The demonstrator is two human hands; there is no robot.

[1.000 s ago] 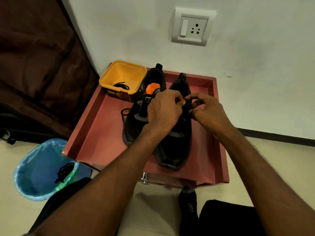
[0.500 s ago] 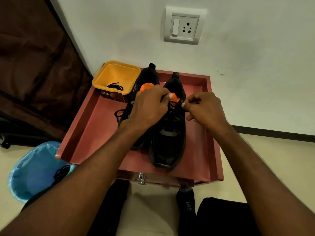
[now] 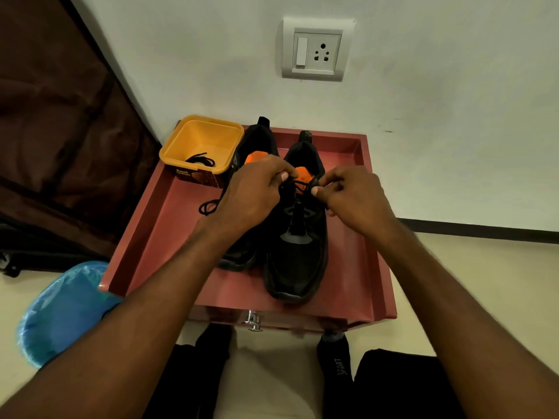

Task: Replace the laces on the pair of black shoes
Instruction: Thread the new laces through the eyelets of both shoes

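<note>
Two black shoes with orange insoles stand side by side on a red tray-topped cabinet [image 3: 145, 237]. The right shoe [image 3: 298, 261] points toward me. The left shoe [image 3: 257, 143] is mostly hidden behind my left forearm. My left hand [image 3: 254, 192] and my right hand [image 3: 351, 195] each pinch a black lace [image 3: 313, 181] at the top eyelets of the right shoe, near its tongue. A loose loop of lace [image 3: 208, 206] trails from the left shoe onto the tray.
A yellow tub [image 3: 202, 146] holding a black lace stands at the tray's back left corner. A blue-lined bin [image 3: 63, 309] sits on the floor to the left. A dark curtain hangs at left; a wall socket [image 3: 316, 49] is above.
Both hands have drawn slightly apart over the right shoe's upper eyelets, still pinching the lace. The camera view has shifted a little.
</note>
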